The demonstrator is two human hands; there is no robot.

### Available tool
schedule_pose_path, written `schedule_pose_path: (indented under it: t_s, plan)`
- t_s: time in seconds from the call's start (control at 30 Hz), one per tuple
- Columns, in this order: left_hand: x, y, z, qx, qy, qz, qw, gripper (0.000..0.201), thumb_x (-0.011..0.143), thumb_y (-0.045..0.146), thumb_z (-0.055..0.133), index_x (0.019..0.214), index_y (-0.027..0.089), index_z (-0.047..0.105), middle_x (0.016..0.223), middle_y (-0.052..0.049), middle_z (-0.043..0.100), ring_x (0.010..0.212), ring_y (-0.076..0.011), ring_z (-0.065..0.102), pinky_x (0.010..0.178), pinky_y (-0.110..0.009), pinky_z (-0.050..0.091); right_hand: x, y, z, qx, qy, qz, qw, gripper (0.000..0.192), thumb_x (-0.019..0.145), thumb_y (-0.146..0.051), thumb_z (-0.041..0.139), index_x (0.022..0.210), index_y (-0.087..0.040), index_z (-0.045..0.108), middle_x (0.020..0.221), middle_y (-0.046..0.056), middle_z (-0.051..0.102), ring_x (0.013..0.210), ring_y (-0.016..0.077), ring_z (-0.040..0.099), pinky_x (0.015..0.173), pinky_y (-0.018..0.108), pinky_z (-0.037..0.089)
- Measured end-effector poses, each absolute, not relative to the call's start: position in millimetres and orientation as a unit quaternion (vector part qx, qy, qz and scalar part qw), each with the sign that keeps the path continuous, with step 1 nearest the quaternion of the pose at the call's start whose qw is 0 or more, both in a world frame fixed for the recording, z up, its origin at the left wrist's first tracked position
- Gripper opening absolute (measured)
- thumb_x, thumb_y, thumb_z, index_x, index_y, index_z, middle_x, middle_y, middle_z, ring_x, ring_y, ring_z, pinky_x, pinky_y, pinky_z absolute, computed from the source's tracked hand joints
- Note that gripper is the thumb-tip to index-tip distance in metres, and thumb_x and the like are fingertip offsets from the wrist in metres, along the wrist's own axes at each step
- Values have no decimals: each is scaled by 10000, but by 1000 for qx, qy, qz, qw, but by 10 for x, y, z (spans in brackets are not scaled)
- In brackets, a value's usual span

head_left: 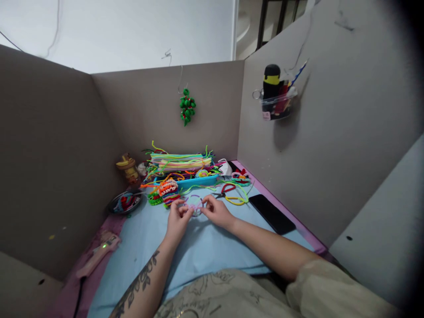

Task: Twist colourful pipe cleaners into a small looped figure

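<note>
Pinching a pale purple pipe-cleaner loop (194, 202) from both sides, the two hands meet over the middle of the blue mat (198, 251). The left hand (177, 217) has its fingertips closed on the loop's left edge; the right hand (217, 211) has its fingertips closed on the right edge. The loop sits between them, just above the mat or resting on it; which one cannot be told. The left forearm carries a dark tattoo (139, 280); the right arm ends in a cream sleeve (318, 282).

Just beyond the fingers lie bent pipe-cleaner pieces: an orange and white coil (168, 187), a green piece (154, 199) and a yellow loop (236, 201). Red-handled scissors (223, 191) lie just right of the purple loop. Behind them a blue tray (192, 180) holds a stack of straight pipe cleaners (180, 160) in many colours.

To the right, a black phone (271, 213) lies face up on the mat near the purple edge. To the left, a small dark dish (125, 202) holds red and blue bits, and a yellow figure (127, 167) stands behind it. A pink glue gun (99, 254) with a green light lies at the near left.

Cardboard walls (59, 154) enclose the desk. A green beaded ornament (187, 107) hangs on the back wall, and a clear holder (276, 104) with a black and yellow item is fixed to the right wall.
</note>
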State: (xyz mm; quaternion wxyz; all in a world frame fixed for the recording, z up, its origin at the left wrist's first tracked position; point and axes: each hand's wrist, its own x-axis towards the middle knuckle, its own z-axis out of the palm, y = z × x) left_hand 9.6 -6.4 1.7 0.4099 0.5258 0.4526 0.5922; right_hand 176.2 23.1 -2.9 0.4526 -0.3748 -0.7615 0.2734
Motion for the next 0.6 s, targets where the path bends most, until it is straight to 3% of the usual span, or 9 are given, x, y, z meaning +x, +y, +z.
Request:
schedule_pose_path:
  t_s: [0.1, 0.23, 0.43, 0.6]
  plan:
    - [87, -58, 38, 500, 465, 594, 426, 439, 633, 338, 679, 945, 203, 401, 627, 62, 536, 513, -73, 501, 505, -177, 362, 1786, 197, 2, -330, -795, 131, 491, 91, 759, -237, 544, 827, -182, 520, 739, 17, 530, 732, 154, 497, 702, 288, 408]
    - [86, -62, 62, 465, 480, 588, 456, 477, 604, 360, 699, 942, 201, 402, 614, 75, 526, 411, -35, 409, 425, -153, 285, 1781, 132, 21, -286, -831, 31, 477, 114, 740, -200, 563, 853, -190, 550, 982, 74, 511, 972, 213, 441, 871, 389, 363]
    - [107, -65, 65, 438, 485, 581, 485, 516, 583, 395, 709, 947, 194, 404, 581, 81, 528, 364, -21, 355, 389, -150, 222, 1677, 64, -42, -311, -849, -36, 426, 271, 714, -296, 633, 967, -215, 575, 1002, 80, 493, 1000, 243, 383, 896, 424, 342]
    - [122, -64, 43, 434, 486, 575, 495, 537, 570, 402, 713, 957, 194, 403, 573, 79, 541, 354, -20, 346, 379, -151, 209, 1613, 64, -49, -332, -835, -48, 436, 173, 748, -270, 600, 909, -209, 590, 966, 78, 501, 966, 234, 395, 884, 413, 342]
